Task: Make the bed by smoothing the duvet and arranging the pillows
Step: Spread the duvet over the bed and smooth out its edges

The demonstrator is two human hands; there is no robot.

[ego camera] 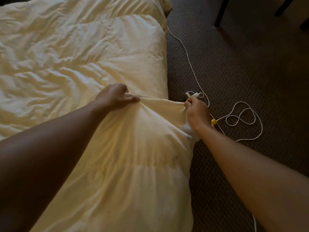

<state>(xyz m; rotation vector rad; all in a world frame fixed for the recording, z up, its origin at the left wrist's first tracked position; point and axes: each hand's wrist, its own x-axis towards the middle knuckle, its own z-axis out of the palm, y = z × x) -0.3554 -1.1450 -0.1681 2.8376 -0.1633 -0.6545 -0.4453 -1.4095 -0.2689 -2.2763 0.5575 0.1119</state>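
Note:
A cream-white duvet (80, 52) covers the bed, heavily wrinkled on the left and puffed along the right side. My left hand (115, 97) grips a bunch of the duvet's cloth near the middle of its right part. My right hand (197, 113) pinches the duvet's edge at the bed's right side, and the cloth is stretched taut between the two hands. A fold of bedding or a pillow corner (165, 4) shows at the top of the bed; I cannot tell which.
Dark patterned carpet (242, 72) lies right of the bed. A white cable (240, 118) with a yellow tag loops on the floor beside my right hand and runs up along the bed's edge. Dark furniture legs (220, 12) stand at the top right.

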